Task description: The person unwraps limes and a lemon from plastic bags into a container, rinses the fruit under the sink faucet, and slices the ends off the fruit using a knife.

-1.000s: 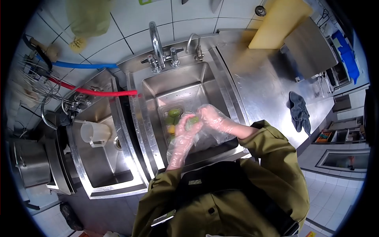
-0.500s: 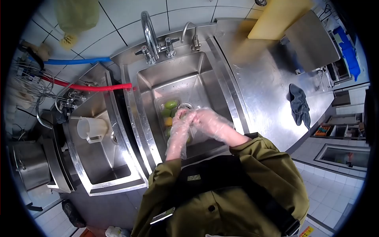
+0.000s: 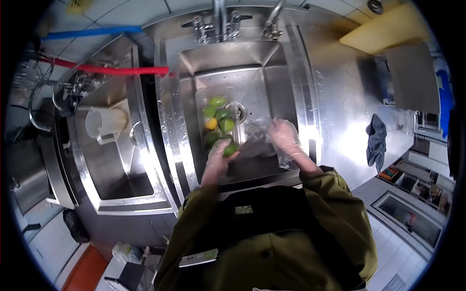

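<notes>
Both my hands wear thin clear plastic gloves and are low in the steel sink (image 3: 272,56). My left hand (image 3: 216,162) is closed around a green lime (image 3: 230,149) at the near end of a clear tub (image 3: 201,99). Several more limes (image 3: 226,125) and one yellow lemon (image 3: 211,124) lie in that tub. To the right, my right hand (image 3: 285,137) is closed, with crumpled clear plastic film (image 3: 257,130) spreading left from its fingers. The film's exact shape is hard to make out.
A drain (image 3: 239,112) lies right of the fruit, and a tap (image 3: 220,22) rises behind the sink. The left basin holds a translucent jug (image 3: 104,123); a red hose (image 3: 121,71) crosses above it. A dark cloth (image 3: 376,143) lies on the right counter.
My hands, together over the fruit before, are now apart: the left stays at the tub with a lime, the right has moved right. The view has shifted, with the sink higher in frame.
</notes>
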Motion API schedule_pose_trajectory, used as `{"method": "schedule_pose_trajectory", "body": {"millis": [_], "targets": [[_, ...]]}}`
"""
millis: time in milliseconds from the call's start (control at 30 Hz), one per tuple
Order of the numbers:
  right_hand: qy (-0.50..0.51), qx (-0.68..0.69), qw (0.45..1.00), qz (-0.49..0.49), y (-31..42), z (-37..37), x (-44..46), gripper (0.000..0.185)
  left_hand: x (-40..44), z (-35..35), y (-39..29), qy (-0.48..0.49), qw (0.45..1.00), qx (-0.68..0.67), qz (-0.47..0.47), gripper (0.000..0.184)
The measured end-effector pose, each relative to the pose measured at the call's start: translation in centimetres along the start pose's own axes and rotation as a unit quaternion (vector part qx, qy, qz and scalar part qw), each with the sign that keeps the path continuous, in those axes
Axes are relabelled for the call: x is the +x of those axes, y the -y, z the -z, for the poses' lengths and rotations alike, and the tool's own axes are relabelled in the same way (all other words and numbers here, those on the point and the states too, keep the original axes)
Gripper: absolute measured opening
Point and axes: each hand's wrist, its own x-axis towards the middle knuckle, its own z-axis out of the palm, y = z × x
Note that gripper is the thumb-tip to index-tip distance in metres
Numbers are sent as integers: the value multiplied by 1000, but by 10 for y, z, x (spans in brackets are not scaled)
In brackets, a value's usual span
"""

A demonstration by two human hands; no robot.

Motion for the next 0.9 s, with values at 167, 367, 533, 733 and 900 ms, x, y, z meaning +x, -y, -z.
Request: {"method": "schedule_pose_trajectory", "body": {"millis": [167,367,533,733,900], "targets": [[228,-130,946,191,-90,-105,7,53,13,4,18,-141,776,614,-35,23],[102,-424,886,159,-84,-121,26,26,89,53,23,-163,548,790,-221,36],[162,-267,947,77,-57,-80,28,15,123,47,9,-147,621,770,-17,32],[105,-40,973,204,11,-65,24,35,77,-14,-22,-79,988,-121,-51,29],[85,261,954,123,43,-40,5,54,37,-42,-42,52,964,-236,-112,32]]}}
